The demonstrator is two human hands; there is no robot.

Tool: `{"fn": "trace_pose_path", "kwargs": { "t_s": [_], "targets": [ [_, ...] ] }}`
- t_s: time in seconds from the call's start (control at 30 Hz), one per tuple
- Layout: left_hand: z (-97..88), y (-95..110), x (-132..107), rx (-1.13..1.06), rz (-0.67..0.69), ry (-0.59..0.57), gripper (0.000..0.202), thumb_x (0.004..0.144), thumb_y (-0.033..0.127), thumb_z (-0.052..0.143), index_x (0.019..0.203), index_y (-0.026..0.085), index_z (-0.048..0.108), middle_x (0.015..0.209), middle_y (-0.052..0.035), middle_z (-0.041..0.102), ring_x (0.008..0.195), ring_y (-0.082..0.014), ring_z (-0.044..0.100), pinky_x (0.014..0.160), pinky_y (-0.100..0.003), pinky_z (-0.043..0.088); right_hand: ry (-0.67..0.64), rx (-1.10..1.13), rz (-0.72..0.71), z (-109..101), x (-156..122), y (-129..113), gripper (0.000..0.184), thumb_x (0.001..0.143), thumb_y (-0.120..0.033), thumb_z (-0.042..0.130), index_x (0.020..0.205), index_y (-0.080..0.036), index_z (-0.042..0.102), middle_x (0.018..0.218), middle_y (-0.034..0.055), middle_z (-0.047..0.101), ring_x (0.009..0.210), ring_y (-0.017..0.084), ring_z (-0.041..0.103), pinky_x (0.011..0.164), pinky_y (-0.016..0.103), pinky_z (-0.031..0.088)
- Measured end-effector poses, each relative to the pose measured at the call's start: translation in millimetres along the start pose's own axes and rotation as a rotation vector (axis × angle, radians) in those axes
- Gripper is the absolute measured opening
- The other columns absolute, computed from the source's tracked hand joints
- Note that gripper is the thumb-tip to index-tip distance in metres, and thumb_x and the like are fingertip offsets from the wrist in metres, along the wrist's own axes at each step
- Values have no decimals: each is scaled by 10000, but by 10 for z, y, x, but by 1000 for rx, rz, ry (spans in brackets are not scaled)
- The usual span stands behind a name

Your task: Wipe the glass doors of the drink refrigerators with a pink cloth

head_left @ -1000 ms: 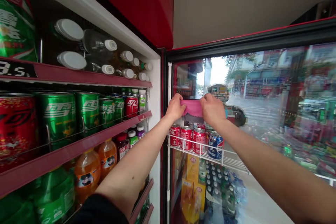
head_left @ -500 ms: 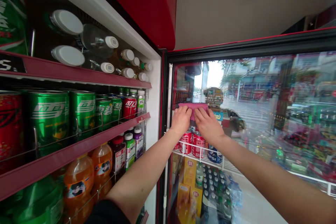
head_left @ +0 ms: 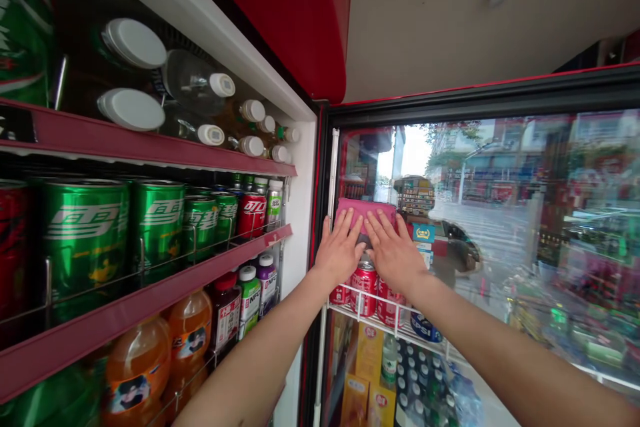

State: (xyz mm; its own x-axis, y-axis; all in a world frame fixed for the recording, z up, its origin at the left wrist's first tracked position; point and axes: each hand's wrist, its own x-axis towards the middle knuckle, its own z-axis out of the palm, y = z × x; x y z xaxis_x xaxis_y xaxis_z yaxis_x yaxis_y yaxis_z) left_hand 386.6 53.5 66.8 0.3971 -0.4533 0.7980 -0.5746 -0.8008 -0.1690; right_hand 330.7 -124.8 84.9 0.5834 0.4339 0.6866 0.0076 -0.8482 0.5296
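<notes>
A folded pink cloth lies against the inner face of a glass fridge door. My left hand and my right hand both rest flat on its lower edge, fingers spread and pointing up. Their fingertips cover part of the cloth. Just below my hands, red cola cans stand on a white wire rack, seen through the glass and partly hidden by my wrists.
To the left, red-edged fridge shelves hold green cans, orange drink bottles and capped clear bottles. A red fridge header runs overhead. The glass reflects a street, and yellow boxes stand low behind it.
My fingers no longer pinch the cloth's top edge as they did a second ago. Both hands now lie flat on the cloth, which is spread wider across the glass.
</notes>
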Motion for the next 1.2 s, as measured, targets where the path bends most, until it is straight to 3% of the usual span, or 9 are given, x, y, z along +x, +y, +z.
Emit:
{"fn": "trace_pose_path", "kwargs": {
  "t_s": [0.3, 0.5, 0.67, 0.93, 1.2],
  "targets": [
    [-450, -498, 814, 129, 41, 81, 683, 1124, 392, 443, 1752, 165, 302, 1859, -138, 204, 1730, -321, 201, 1388, -691, 90, 95, -119, 124, -301, 1026, 56, 673, 1027, -201, 377, 1646, 51, 460, 1762, 261, 344, 1687, 419, 264, 1388, 665, 113],
    [-757, -584, 1343, 155, 17, 112, 683, 1118, 373, 442, 1748, 144, 311, 1855, -149, 209, 1734, -319, 181, 1389, -683, 44, 150, -76, 150, -543, 1503, 411, 717, 1045, -264, 404, 1683, 61, 377, 1793, 266, 273, 1687, 447, 242, 1388, 640, 131],
    [-880, -624, 1604, 156, 5, 135, 715, 1101, 360, 456, 1759, 139, 283, 1867, -161, 146, 1744, -326, 123, 1390, -664, 68, 155, -76, 135, -628, 1766, 674, 746, 1029, -280, 434, 1706, 25, 355, 1818, 224, 231, 1709, 418, 187, 1390, 653, 86],
    [-835, -543, 1694, 178, 48, 231, 682, 1101, 379, 435, 1743, 166, 344, 1845, -157, 261, 1728, -355, 195, 1378, -689, 78, 288, -95, 59, -558, 1678, 933, 722, 1050, -332, 434, 1674, 31, 417, 1786, 249, 320, 1682, 420, 274, 1384, 650, 140],
    [-838, 80, 1811, 141, 18, 225, 681, 1108, 379, 419, 1749, 178, 311, 1856, -155, 223, 1723, -358, 209, 1360, -719, 133, 287, -57, 11, -695, 1220, 1441, 704, 1063, -314, 383, 1695, -4, 385, 1803, 229, 299, 1683, 400, 274, 1377, 682, 104]
  ]
}}
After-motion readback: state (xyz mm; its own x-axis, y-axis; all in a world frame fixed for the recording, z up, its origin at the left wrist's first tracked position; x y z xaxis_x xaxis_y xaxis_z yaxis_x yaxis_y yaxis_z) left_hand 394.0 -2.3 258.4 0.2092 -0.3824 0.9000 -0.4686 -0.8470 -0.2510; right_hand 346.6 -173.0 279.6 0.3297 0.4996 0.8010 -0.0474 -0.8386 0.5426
